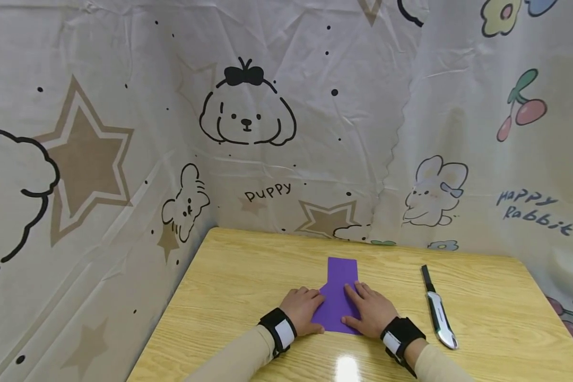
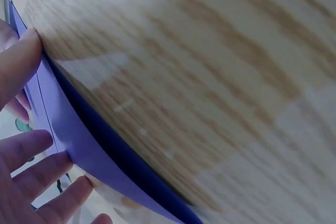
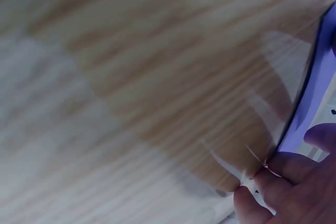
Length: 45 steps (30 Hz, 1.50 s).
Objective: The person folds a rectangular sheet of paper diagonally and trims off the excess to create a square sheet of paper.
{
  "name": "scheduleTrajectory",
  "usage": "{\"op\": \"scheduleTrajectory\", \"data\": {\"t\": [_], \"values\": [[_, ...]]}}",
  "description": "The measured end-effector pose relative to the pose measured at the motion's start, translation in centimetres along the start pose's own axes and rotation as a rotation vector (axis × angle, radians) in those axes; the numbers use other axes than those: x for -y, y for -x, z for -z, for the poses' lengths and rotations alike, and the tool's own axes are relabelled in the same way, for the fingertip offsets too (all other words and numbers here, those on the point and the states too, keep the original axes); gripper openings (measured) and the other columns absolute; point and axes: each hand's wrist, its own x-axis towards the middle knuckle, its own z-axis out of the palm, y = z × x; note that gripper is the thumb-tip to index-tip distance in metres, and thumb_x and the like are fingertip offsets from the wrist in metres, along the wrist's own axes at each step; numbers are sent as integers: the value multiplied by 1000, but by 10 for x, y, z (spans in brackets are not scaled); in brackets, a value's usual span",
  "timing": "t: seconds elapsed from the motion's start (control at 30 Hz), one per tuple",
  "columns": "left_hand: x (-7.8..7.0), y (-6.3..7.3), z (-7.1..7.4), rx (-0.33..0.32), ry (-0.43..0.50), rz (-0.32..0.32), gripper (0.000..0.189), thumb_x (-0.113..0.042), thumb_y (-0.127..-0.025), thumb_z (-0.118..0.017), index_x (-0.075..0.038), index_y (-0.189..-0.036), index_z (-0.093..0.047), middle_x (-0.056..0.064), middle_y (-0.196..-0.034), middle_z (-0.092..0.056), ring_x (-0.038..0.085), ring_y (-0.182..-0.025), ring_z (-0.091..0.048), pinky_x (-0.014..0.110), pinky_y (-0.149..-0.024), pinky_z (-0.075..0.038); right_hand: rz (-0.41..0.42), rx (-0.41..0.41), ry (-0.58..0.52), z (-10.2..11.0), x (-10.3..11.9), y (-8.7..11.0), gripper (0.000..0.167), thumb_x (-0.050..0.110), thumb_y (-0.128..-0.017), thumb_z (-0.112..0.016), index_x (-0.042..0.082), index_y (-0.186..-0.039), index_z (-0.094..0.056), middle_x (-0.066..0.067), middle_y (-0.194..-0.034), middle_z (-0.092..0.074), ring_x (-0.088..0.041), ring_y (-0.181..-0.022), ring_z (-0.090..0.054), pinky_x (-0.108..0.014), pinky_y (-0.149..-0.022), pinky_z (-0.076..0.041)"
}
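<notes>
A sheet of folded purple paper (image 1: 336, 305) lies on the wooden table, with a narrower strip reaching away from its wide lower part. On its left side rests my left hand (image 1: 302, 310), fingertips on the paper's edge and thumb near the bottom corner. My right hand (image 1: 374, 310) lies over the right side, its fingers spread and touching the paper. In the left wrist view the purple paper (image 2: 89, 140) shows a raised, curved layer with a dark gap beneath. From the right wrist, part of the paper (image 3: 310, 103) appears beside the fingers.
To the right of the right hand lies a utility knife (image 1: 440, 313) with a dark blade pointing away. The wooden table (image 1: 219, 297) meets a printed cloth (image 1: 267, 175) at its back and left edges.
</notes>
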Motion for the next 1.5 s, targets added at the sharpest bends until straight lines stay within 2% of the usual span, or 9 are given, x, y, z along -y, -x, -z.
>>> {"op": "scheduleTrajectory", "data": {"t": [0.4,0.57,0.7,0.8,0.93,1.03,1.13,1.27,1.5], "values": [[6,7,-5,-11,-54,-32,60,-62,-85,-62,-25,-132,-62,-1,-131,-57,23,-124,-49,45,-101,-40,-35,5,54,-7,-16,5,90,68,-83,-59,1,-143,-47,-17,-146,-45,-33,-135,-40,-51,-106,-37],[17,11,-8,-15,-29,-39,56,-62,-85,-62,-29,-130,-63,-1,-134,-56,26,-129,-46,46,-102,-40,-18,9,55,-7,-23,9,88,67,-84,-58,-1,-140,-50,-18,-145,-46,-34,-134,-42,-51,-105,-38],[19,11,-7,-14,-13,-48,56,-58,-85,-64,-26,-131,-63,1,-136,-55,27,-130,-45,44,-103,-41,-16,4,34,-3,-24,11,84,64,-85,-60,-1,-139,-51,-19,-145,-46,-36,-134,-42,-53,-105,-37],[11,6,-3,-26,11,-57,59,-54,-88,-63,-19,-134,-60,4,-138,-54,26,-131,-46,41,-105,-40,-19,-52,13,-2,-20,10,78,56,-89,-61,-2,-139,-51,-21,-145,-45,-37,-133,-43,-52,-105,-37],[-11,-5,1,-40,88,-100,64,-50,-91,-60,-11,-141,-51,10,-142,-50,25,-133,-44,34,-109,-36,29,-162,-52,-6,-7,3,63,40,-96,-59,-5,-139,-49,-26,-143,-44,-41,-130,-45,-52,-103,-39],[-28,-14,1,-31,175,-106,69,-49,-92,-60,-8,-146,-44,14,-144,-46,26,-133,-45,33,-109,-36,75,-173,-71,-10,1,-2,55,30,-100,-53,-7,-139,-47,-29,-141,-44,-43,-129,-45,-51,-103,-39],[-39,-19,0,-33,223,-70,75,-48,-91,-62,-7,-148,-39,19,-144,-44,29,-131,-46,34,-107,-38,79,-165,-47,-13,3,-4,51,26,-102,-49,-7,-140,-45,-30,-140,-45,-43,-129,-44,-49,-105,-39],[-41,-20,-3,-53,193,-33,74,-47,-88,-66,-7,-146,-43,19,-143,-45,29,-130,-47,34,-106,-39,50,-156,-2,-9,-3,0,50,27,-100,-53,-4,-139,-49,-31,-139,-45,-45,-128,-45,-49,-105,-39],[-39,-19,-9,-45,107,-53,62,-48,-89,-65,-13,-139,-54,14,-143,-48,28,-131,-46,34,-107,-38,-17,-82,14,-1,-22,13,53,34,-96,-60,0,-136,-54,-32,-139,-45,-47,-128,-44,-51,-104,-39]]}}
